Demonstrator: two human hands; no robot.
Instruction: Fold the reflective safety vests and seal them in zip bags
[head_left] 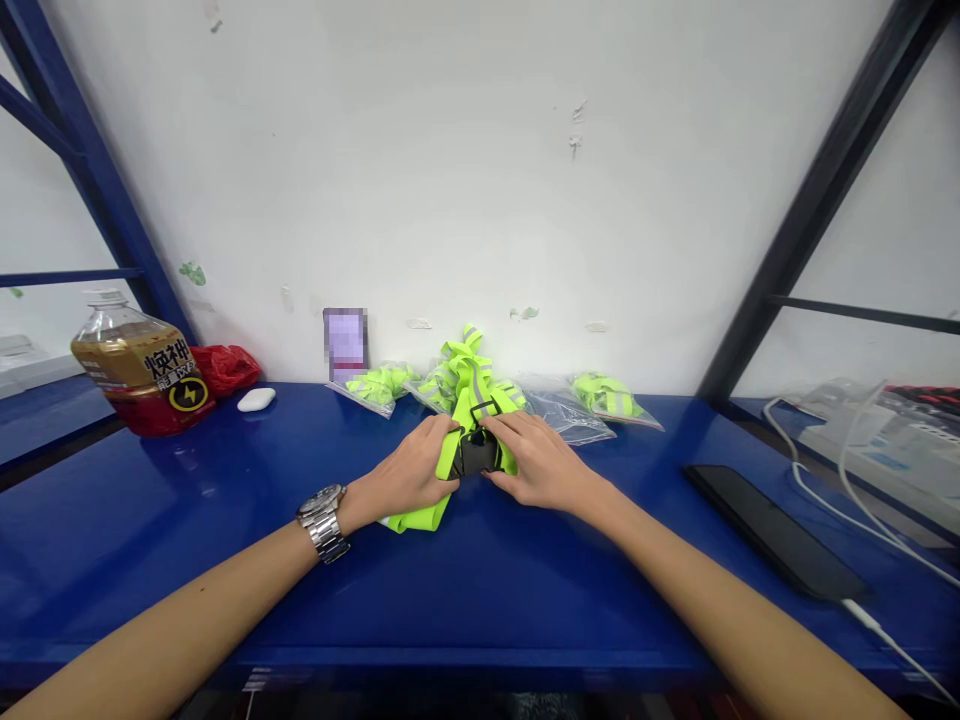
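Between my hands is a black plastic buckle, joined to a fluorescent yellow-green strap with grey reflective stripes. My left hand pinches the buckle's left end, with a strap loop hanging below the fingers. On the buckle's right end, my right hand grips with thumb and fingers. The strap bunches up behind the buckle, toward the wall. Clear plastic bags holding similar straps lie behind it on the left, and another bagged strap lies to the right.
A large drink bottle, a red plastic bag and a white earbud case stand at left. A phone leans on the wall. Another black phone with a white cable lies at right. Metal posts flank the blue table.
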